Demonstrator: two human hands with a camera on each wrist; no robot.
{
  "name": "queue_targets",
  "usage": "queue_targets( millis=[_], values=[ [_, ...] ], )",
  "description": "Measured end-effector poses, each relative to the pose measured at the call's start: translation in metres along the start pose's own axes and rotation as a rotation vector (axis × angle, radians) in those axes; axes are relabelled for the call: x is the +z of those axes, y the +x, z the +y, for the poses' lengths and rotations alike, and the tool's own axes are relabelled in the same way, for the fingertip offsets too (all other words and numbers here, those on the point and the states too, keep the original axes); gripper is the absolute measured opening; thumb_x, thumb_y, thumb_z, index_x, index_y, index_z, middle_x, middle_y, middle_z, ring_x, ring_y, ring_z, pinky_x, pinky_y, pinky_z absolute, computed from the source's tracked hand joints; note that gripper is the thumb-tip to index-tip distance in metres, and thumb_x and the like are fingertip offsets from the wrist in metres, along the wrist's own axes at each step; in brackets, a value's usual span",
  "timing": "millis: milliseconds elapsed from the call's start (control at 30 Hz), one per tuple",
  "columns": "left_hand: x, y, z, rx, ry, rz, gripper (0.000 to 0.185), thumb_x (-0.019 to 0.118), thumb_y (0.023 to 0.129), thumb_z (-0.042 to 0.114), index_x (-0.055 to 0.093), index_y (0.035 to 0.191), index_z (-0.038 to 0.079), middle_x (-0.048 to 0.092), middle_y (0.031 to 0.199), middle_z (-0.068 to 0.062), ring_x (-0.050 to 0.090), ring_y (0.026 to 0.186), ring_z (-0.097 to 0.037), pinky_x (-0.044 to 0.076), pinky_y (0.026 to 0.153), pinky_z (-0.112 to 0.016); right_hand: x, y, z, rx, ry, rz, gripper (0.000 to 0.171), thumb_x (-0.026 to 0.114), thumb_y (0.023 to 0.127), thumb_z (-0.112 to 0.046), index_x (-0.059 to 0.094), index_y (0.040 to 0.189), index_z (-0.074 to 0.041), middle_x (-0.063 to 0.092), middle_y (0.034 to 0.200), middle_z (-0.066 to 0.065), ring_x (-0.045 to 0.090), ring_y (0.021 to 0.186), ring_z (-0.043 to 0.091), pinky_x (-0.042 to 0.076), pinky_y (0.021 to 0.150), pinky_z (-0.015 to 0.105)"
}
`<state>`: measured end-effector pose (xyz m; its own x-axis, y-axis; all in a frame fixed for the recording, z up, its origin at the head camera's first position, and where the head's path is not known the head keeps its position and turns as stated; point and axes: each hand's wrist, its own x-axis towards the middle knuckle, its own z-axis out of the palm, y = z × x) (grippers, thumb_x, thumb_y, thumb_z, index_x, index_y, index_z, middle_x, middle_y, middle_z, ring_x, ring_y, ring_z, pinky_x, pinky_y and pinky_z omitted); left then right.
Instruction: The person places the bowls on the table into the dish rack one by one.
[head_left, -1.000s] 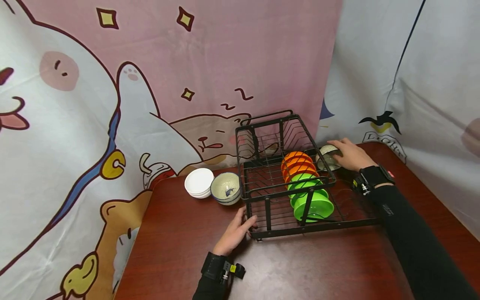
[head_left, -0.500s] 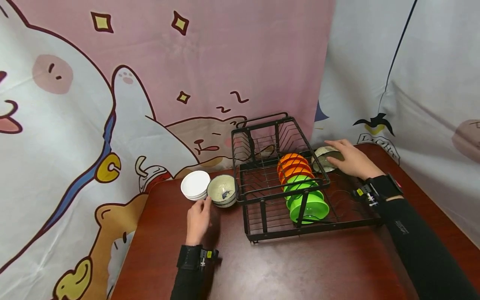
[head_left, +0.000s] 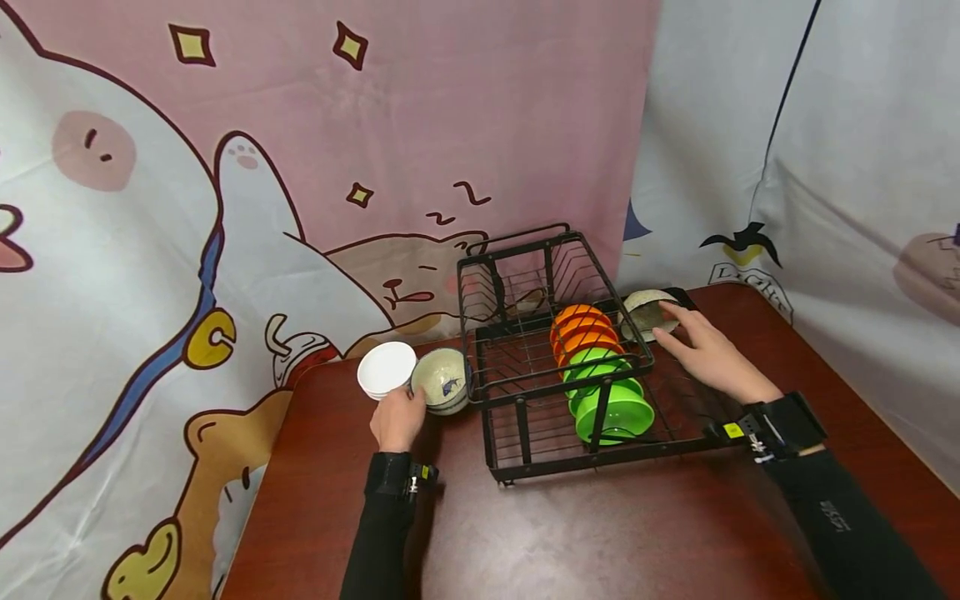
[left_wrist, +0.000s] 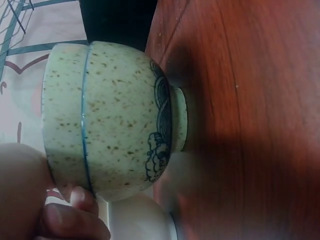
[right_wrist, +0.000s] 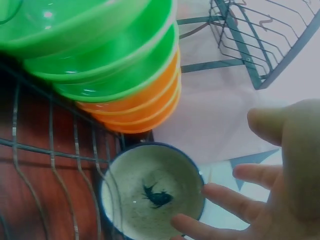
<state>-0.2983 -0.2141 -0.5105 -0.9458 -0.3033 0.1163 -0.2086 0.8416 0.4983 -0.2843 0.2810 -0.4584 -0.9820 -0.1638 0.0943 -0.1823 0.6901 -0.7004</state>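
- Two speckled bowls matter most here, and we place everything by the black rack (head_left: 555, 392) on the brown table (head_left: 600, 533).
- Inside the rack, orange bowls (head_left: 583, 331) and green bowls (head_left: 611, 400) stand on edge in one row.
- One speckled bowl in the rack (head_left: 645, 312) stands on edge behind the orange ones, at the far right side.
- Our right hand (head_left: 708, 354) is over the right part of the rack with fingers spread out straight. The fingertips (right_wrist: 192, 227) seem to just touch that bowl's rim (right_wrist: 152, 192). It grips nothing.
- Left of the rack, close beside it, sits the other speckled bowl (head_left: 444, 379) on the table.
- Our left hand (head_left: 397, 417) is at this bowl. Fingers (left_wrist: 82, 200) curl by its rim, so we think it has hold, but most of the hand is hidden.
- White bowls in a stack (head_left: 386, 368) sit a bit farther left of the rack.
- We judge many bowls are racked already. The left speckled bowl and the white stack are not in yet.
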Motion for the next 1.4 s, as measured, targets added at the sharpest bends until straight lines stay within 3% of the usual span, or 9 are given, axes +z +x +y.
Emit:
queue_targets(
  millis=[167, 367, 533, 733, 833, 967, 1200, 1300, 1400],
  values=[
    [0.000, 0.002, -0.001, 0.021, 0.019, -0.014, 0.040, 0.055, 0.101, 0.030, 0.058, 0.065, 0.012, 0.059, 0.069, -0.010, 0.060, 0.068, -0.031, 0.039, 0.058, -0.041, 0.006, -0.001, 0.005, 0.016, 0.002, -0.004, 0.069, 0.044, 0.113, -0.042, 0.023, 0.164, -0.001, 0.035, 0.157, 0.033, 0.046, 0.133, 0.051, 0.042, 0.099, 0.069],
    [-0.001, 0.004, -0.002, 0.056, -0.031, 0.004, 0.040, 0.056, 0.102, 0.027, 0.057, 0.065, 0.011, 0.055, 0.069, -0.009, 0.055, 0.067, -0.031, 0.036, 0.058, -0.040, 0.008, -0.001, 0.010, 0.026, 0.007, -0.003, 0.069, 0.043, 0.113, -0.043, 0.024, 0.164, -0.001, 0.034, 0.158, 0.033, 0.044, 0.135, 0.053, 0.042, 0.100, 0.070],
    [-0.002, 0.005, -0.003, 0.120, -0.055, 0.080, 0.039, 0.058, 0.100, 0.024, 0.058, 0.064, 0.010, 0.063, 0.072, -0.013, 0.065, 0.075, -0.039, 0.044, 0.063, -0.050, 0.007, 0.002, 0.014, 0.033, 0.003, 0.005, 0.069, 0.040, 0.113, -0.043, 0.025, 0.163, 0.001, 0.037, 0.154, 0.035, 0.045, 0.133, 0.053, 0.041, 0.099, 0.069],
    [-0.008, 0.007, -0.002, 0.237, -0.058, 0.225, 0.042, 0.061, 0.097, 0.018, 0.051, 0.057, 0.011, 0.057, 0.059, -0.014, 0.062, 0.065, -0.044, 0.044, 0.061, -0.054, -0.004, 0.007, 0.007, 0.025, 0.014, 0.032, 0.069, 0.040, 0.113, -0.043, 0.024, 0.163, 0.001, 0.038, 0.152, 0.034, 0.045, 0.130, 0.052, 0.040, 0.098, 0.068],
    [-0.022, 0.009, -0.001, 0.279, -0.057, 0.306, 0.042, 0.061, 0.096, 0.017, 0.050, 0.056, 0.010, 0.056, 0.057, -0.016, 0.062, 0.064, -0.047, 0.044, 0.060, -0.057, -0.016, 0.012, -0.004, 0.021, 0.034, 0.046, 0.070, 0.039, 0.113, -0.045, 0.022, 0.165, -0.001, 0.036, 0.154, 0.034, 0.041, 0.136, 0.055, 0.038, 0.102, 0.070],
    [-0.056, 0.016, 0.008, 0.324, -0.055, 0.407, 0.043, 0.060, 0.099, 0.017, 0.048, 0.058, 0.009, 0.046, 0.053, -0.012, 0.057, 0.057, -0.044, 0.040, 0.055, -0.052, -0.041, 0.019, -0.028, 0.006, 0.087, 0.074, 0.072, 0.040, 0.112, -0.047, 0.019, 0.167, -0.005, 0.031, 0.161, 0.034, 0.035, 0.144, 0.057, 0.032, 0.110, 0.070],
    [-0.126, 0.024, 0.045, 0.438, -0.105, 0.560, 0.049, 0.058, 0.102, 0.015, 0.038, 0.057, 0.010, 0.027, 0.054, -0.002, 0.031, 0.048, -0.030, 0.020, 0.053, -0.039, -0.084, 0.030, -0.075, -0.033, 0.159, 0.186, 0.067, 0.039, 0.110, -0.051, 0.024, 0.168, -0.020, 0.036, 0.164, 0.024, 0.040, 0.145, 0.051, 0.039, 0.103, 0.057],
    [-0.142, 0.023, 0.060, 0.470, -0.135, 0.597, 0.049, 0.058, 0.101, 0.014, 0.036, 0.057, 0.011, 0.026, 0.054, -0.001, 0.026, 0.050, -0.027, 0.019, 0.054, -0.037, -0.087, 0.033, -0.083, -0.028, 0.185, 0.202, 0.066, 0.040, 0.110, -0.051, 0.025, 0.167, -0.023, 0.035, 0.165, 0.023, 0.039, 0.146, 0.051, 0.037, 0.103, 0.060],
    [-0.146, 0.018, 0.069, 0.496, -0.162, 0.635, 0.048, 0.057, 0.101, 0.012, 0.036, 0.058, 0.011, 0.025, 0.055, 0.000, 0.025, 0.051, -0.025, 0.019, 0.054, -0.037, -0.081, 0.036, -0.084, -0.021, 0.207, 0.170, 0.066, 0.040, 0.110, -0.050, 0.024, 0.168, -0.022, 0.033, 0.165, 0.025, 0.036, 0.148, 0.053, 0.037, 0.103, 0.066]
  ],
)
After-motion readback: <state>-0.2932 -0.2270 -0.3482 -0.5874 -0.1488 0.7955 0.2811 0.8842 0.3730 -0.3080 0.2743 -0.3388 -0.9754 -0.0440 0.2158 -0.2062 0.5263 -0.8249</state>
